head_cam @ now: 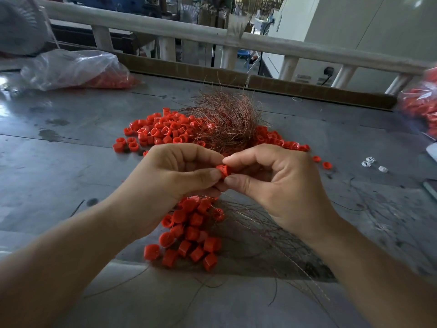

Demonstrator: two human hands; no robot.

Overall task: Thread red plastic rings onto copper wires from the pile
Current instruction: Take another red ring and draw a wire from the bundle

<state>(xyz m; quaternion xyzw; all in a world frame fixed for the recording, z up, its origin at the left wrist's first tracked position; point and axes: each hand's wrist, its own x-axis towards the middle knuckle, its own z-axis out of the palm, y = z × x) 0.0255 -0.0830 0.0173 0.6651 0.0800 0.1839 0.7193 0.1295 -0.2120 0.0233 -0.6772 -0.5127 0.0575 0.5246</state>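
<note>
pinching one small red plastic ring [223, 171] between left hand [175, 176] and right hand [279, 183], above wire-strung red rings [191, 233] on grey metal surface [71, 162]; beyond, loose red ring pile [160, 132] partly under tangled thin copper wires [227, 117].

One red plastic ring [224, 171] is pinched between the fingertips of the left hand [175, 176] and the right hand [279, 183]; a loose pile of rings [163, 131] lies on the grey tabletop [71, 162] beyond them; a tangled bundle of copper wires [227, 119], thin and curved, rests on that pile; a cluster of strung rings [189, 233] lies under the hands.
</note>
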